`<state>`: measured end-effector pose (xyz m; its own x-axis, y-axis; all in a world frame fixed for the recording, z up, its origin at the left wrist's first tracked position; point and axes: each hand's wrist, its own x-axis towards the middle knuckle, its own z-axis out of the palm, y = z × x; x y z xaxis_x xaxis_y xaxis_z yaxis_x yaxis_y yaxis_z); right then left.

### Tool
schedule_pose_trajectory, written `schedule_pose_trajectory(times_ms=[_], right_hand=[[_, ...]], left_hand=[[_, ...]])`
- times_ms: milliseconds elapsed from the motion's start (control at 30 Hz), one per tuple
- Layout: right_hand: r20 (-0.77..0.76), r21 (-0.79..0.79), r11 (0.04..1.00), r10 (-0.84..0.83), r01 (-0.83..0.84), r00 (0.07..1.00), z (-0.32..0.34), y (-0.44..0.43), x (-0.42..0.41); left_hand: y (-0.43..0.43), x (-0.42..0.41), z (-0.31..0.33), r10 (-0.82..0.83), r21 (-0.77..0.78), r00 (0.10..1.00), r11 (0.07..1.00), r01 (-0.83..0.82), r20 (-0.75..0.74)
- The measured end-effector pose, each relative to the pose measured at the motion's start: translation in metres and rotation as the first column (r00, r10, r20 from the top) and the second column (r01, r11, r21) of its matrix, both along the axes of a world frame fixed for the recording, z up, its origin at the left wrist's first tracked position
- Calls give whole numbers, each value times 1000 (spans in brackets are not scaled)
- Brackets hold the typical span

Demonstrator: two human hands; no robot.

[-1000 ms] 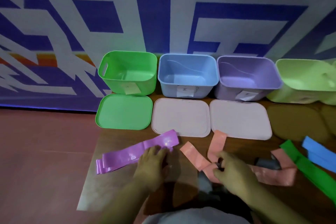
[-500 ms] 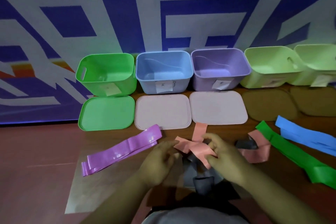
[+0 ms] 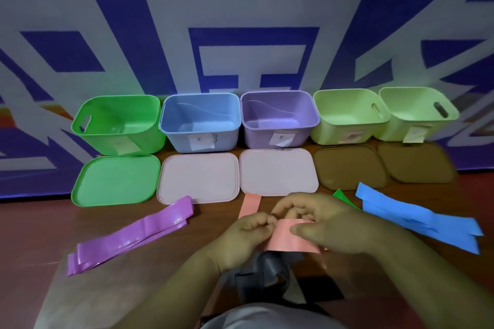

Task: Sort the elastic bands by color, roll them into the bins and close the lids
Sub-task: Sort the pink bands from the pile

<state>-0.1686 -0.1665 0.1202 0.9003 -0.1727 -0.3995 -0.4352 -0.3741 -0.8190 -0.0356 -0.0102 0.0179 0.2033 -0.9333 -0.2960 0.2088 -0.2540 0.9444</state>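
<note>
Labels [image 3: 201, 141] on bins [image 3: 175, 133], writing unreadable

Single view, head-worn, wide-angle. We look forward and down from the near edge of the table [image 3: 173, 254]. The left hand [image 3: 248, 232] and right hand [image 3: 328, 224] sit close under the lens, low centre. The row of bins [image 3: 278, 125] lies at the far edge; the patterned wall [image 3: 240, 8] fills the upper half.
</note>
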Motion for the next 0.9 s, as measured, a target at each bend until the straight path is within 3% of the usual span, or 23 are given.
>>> schedule_pose_trajectory(times_ms=[200, 300, 567, 700, 900], right_hand=[[-88, -125, 989, 67, -78, 994, -6, -36, -18], [-179, -86, 987, 117, -134, 977, -18, -37, -10], [-194, -63, 851, 502, -522, 843, -57, -13, 39], [-178, -19, 839, 532, -543, 828, -76, 11, 70], [-114, -104, 875, 463, -474, 879, -108, 65, 122]], left_hand=[[13, -7, -2, 115, -28, 974, 993, -112, 193], [36, -9, 2, 187, 5, 956, 981, -193, 226], [122, -19, 2, 402, 153, 856, 871, -467, 324], [176, -9, -7, 401, 264, 815, 804, -532, 419], [232, 21, -8, 305, 315, 742, 761, -567, 597]])
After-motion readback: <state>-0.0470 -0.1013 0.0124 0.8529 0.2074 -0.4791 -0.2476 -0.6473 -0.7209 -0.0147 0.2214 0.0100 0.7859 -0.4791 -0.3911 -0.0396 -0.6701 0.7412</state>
